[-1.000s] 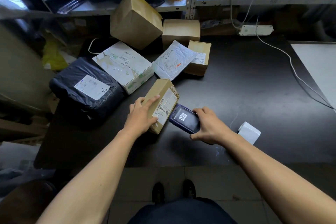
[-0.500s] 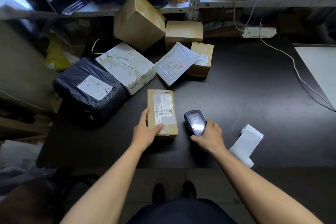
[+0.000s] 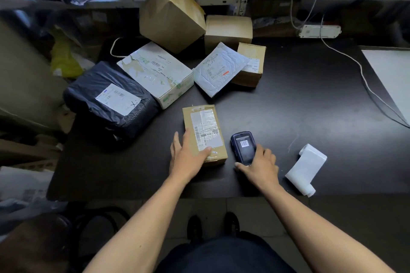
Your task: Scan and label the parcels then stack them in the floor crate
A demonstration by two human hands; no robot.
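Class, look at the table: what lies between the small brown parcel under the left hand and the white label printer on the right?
In the head view, the handheld scanner and the right hand on it lie between the small brown parcel and the white label printer.

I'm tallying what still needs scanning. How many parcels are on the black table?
7: small brown box under the left hand; black bag; white box; padded mailer; three brown boxes behind. More may be hidden.

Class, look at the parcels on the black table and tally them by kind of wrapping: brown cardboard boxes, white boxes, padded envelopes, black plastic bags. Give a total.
Brown cardboard boxes: 4 (large tilted, plain, small labelled, the one under the left hand)
White boxes: 1
White padded envelopes: 1
Black plastic bags: 1
Total: 7
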